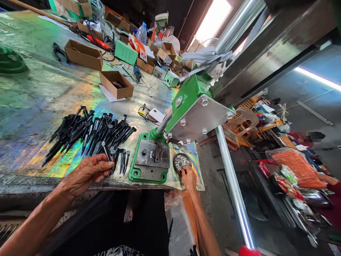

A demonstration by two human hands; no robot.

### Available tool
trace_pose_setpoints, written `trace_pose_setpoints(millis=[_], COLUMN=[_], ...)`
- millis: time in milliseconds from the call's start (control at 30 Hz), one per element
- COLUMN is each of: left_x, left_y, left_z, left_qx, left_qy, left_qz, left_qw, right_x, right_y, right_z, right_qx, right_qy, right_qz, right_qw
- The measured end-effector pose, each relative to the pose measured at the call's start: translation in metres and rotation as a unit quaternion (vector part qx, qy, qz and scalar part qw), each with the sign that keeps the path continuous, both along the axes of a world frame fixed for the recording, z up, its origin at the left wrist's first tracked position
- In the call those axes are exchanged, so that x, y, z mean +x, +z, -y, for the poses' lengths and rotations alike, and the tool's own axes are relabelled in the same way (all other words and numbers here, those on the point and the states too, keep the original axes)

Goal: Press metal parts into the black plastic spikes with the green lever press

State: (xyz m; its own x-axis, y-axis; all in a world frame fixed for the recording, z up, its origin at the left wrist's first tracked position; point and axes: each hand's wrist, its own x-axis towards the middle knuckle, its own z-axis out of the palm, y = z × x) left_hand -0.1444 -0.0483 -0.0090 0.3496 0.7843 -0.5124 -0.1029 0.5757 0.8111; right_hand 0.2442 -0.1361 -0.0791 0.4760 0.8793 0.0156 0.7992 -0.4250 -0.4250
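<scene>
My left hand point(92, 170) pinches a slim black part point(106, 151) with a small rounded head, held slanted above the table edge. Beyond that hand spreads a large heap of similar black parts point(90, 133), and a few more lie side by side in a short row point(124, 161). My right hand point(189, 177) reaches into a round dark dish point(174, 164) of tiny silvery metal pieces point(182, 160); its fingertips are pressed together, and what they grip is hidden. Between my hands stands a green hand press point(140, 174) with a steel block point(151, 156) on its base.
The press's green head point(191, 103) and a long steel lever point(231, 177) with a red end angle over the right side. Open cardboard boxes point(117, 85), pliers point(59, 52) and a white-and-black item point(157, 116) lie farther back. Another person's arm point(323, 177) shows at far right.
</scene>
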Motion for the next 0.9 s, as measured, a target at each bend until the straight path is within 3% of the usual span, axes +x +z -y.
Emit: trace_pose_setpoints(millis=[267,633,767,900], left_x=[0.021,0.044,0.06,0.078], left_y=[-0.002,0.001,0.008,0.015], left_z=[0.016,0.024,0.025,0.028], left_qx=[0.036,0.071,0.051,0.022], left_qy=[-0.04,-0.077,-0.06,-0.034], left_qz=[-0.002,0.048,0.066,0.113], left_qw=[0.999,0.993,0.995,0.993], right_x=[-0.002,0.009,0.005,-0.013], right_y=[0.001,-0.004,0.003,0.021], right_z=[0.001,0.001,0.0,-0.001], right_qx=[-0.019,0.047,0.075,0.1], right_qy=[0.039,0.009,-0.013,-0.023], right_qz=[0.058,-0.051,-0.096,-0.153], right_qw=[0.997,0.998,0.993,0.983])
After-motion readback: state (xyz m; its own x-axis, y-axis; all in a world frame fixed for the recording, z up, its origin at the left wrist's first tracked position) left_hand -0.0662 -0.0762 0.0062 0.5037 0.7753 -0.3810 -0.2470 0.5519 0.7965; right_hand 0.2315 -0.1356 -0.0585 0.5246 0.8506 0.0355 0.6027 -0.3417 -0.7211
